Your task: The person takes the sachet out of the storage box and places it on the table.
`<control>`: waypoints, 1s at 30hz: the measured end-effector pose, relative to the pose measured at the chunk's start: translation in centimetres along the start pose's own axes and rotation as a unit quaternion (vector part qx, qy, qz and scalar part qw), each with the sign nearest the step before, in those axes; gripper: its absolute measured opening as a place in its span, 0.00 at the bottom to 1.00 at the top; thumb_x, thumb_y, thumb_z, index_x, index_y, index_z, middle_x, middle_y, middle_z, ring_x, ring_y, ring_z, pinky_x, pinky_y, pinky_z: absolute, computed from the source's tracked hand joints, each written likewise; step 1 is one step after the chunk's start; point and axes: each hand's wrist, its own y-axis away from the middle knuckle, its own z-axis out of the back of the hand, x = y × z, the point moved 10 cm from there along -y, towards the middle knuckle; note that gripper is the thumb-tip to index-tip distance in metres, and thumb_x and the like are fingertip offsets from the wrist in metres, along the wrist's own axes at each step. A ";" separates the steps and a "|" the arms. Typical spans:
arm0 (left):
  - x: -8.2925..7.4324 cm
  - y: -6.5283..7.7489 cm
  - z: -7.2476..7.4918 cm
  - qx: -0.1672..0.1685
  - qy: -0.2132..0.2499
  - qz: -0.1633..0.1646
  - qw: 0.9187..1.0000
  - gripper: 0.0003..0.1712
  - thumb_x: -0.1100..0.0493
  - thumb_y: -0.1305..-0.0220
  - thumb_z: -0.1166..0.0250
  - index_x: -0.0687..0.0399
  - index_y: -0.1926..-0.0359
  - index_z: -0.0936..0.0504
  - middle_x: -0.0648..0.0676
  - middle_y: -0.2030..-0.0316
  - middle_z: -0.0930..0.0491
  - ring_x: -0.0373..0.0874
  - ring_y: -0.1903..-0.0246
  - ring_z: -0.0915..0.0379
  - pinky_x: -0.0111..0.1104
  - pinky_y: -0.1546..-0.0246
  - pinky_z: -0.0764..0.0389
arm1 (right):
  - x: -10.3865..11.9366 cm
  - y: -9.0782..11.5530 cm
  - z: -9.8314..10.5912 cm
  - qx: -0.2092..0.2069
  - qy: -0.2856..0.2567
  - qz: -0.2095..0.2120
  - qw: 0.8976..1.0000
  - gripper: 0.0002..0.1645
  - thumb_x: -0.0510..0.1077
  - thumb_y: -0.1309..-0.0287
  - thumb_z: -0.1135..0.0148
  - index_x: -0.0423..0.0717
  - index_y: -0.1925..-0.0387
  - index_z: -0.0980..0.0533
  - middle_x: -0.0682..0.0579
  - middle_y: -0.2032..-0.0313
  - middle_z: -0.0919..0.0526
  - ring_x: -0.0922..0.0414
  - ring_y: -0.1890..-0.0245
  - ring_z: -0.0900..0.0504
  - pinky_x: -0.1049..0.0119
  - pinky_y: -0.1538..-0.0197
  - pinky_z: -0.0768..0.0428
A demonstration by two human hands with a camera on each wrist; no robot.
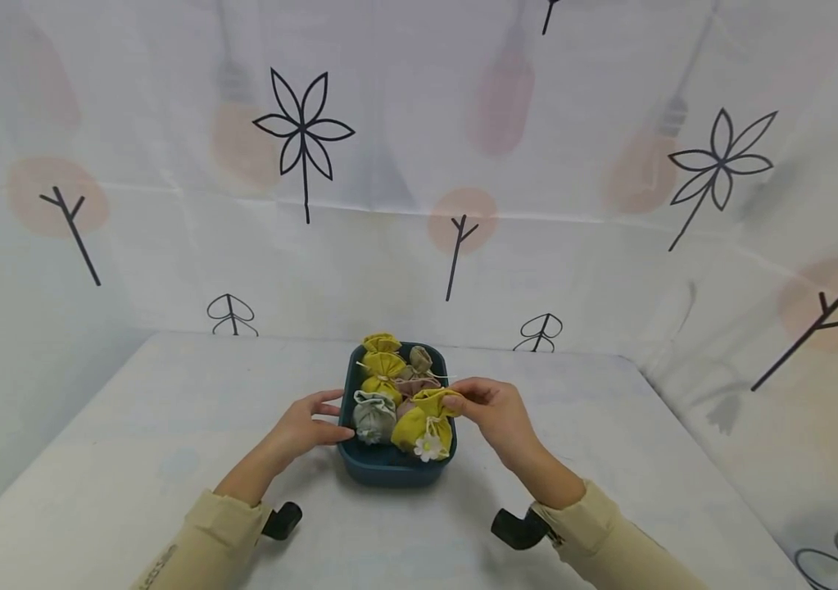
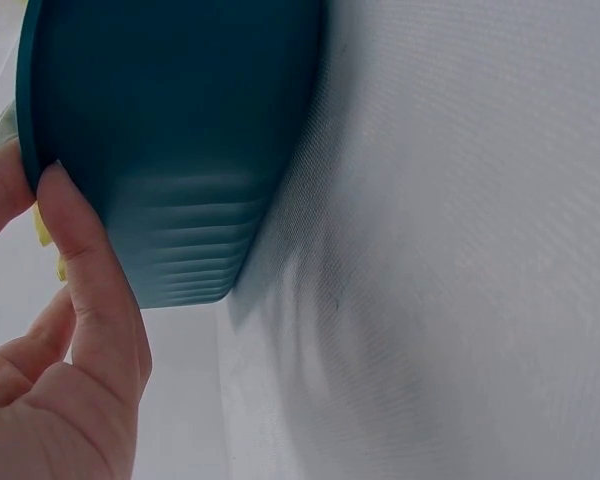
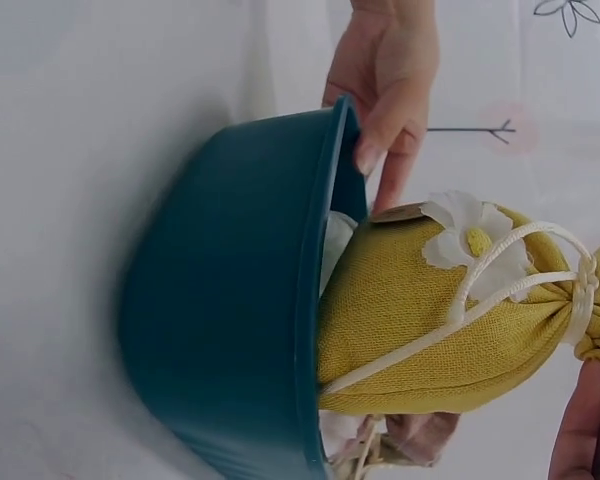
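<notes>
A dark teal plastic basin (image 1: pixel 392 474) stands on the white table, filled with small drawstring cloth pouches. My right hand (image 1: pixel 496 414) pinches the gathered neck of a yellow pouch (image 1: pixel 409 428) that has a white cloth flower and a white cord. In the right wrist view this pouch (image 3: pixel 430 320) leans over the basin's rim, its lower part inside. At the basin's left side, my left hand (image 1: pixel 308 426) grips the rim between thumb and fingers, as the left wrist view shows. Beside the yellow pouch lies a grey-green pouch (image 1: pixel 374 418).
Further back in the basin are more yellow pouches (image 1: pixel 383 367), a brown pouch (image 1: pixel 421 360) and a pinkish one (image 1: pixel 416 385). Behind the table hangs a white cloth backdrop (image 1: pixel 389 270) with printed flowers. Black wrist cameras (image 1: pixel 520 528) sit under both sleeves.
</notes>
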 end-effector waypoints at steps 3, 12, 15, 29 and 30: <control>0.1 0.0 0.0 -0.001 -0.004 0.001 1.000 0.42 0.57 0.51 0.26 0.49 0.35 0.34 0.58 0.48 0.27 0.45 0.61 0.24 0.47 0.55 0.25 | 0.3 0.3 0.4 -0.005 0.003 0.003 1.000 0.10 0.37 0.45 0.36 0.33 0.63 0.20 0.46 0.66 0.17 0.56 0.66 0.19 0.65 0.58 0.20; 0.1 -0.1 0.0 -0.002 0.000 -0.004 1.000 0.42 0.58 0.51 0.26 0.51 0.35 0.34 0.59 0.48 0.27 0.45 0.61 0.23 0.45 0.56 0.23 | 1.4 1.3 2.0 -0.024 0.013 0.021 0.999 0.10 0.37 0.46 0.35 0.33 0.63 0.20 0.46 0.65 0.18 0.55 0.65 0.21 0.69 0.58 0.21; 0.0 0.0 0.0 -0.002 -0.001 -0.004 1.000 0.42 0.58 0.52 0.26 0.51 0.35 0.34 0.59 0.47 0.28 0.46 0.59 0.23 0.45 0.56 0.23 | 1.2 1.7 2.6 -0.030 0.016 0.016 0.999 0.09 0.37 0.45 0.36 0.33 0.63 0.20 0.45 0.65 0.18 0.54 0.65 0.21 0.68 0.58 0.21; 0.2 -0.3 0.0 -0.002 -0.002 -0.001 1.000 0.43 0.56 0.53 0.25 0.50 0.35 0.34 0.59 0.48 0.28 0.46 0.60 0.23 0.48 0.54 0.24 | -0.1 2.3 6.0 -0.066 0.048 0.011 0.997 0.12 0.39 0.43 0.37 0.32 0.60 0.22 0.45 0.64 0.19 0.56 0.64 0.21 0.71 0.58 0.22; 0.2 -0.3 0.0 -0.002 -0.001 -0.002 1.000 0.43 0.57 0.53 0.25 0.50 0.35 0.34 0.59 0.48 0.28 0.46 0.60 0.23 0.48 0.54 0.24 | -0.1 2.3 6.3 -0.068 0.051 0.013 0.996 0.13 0.39 0.42 0.37 0.32 0.60 0.22 0.45 0.64 0.19 0.56 0.64 0.22 0.71 0.58 0.22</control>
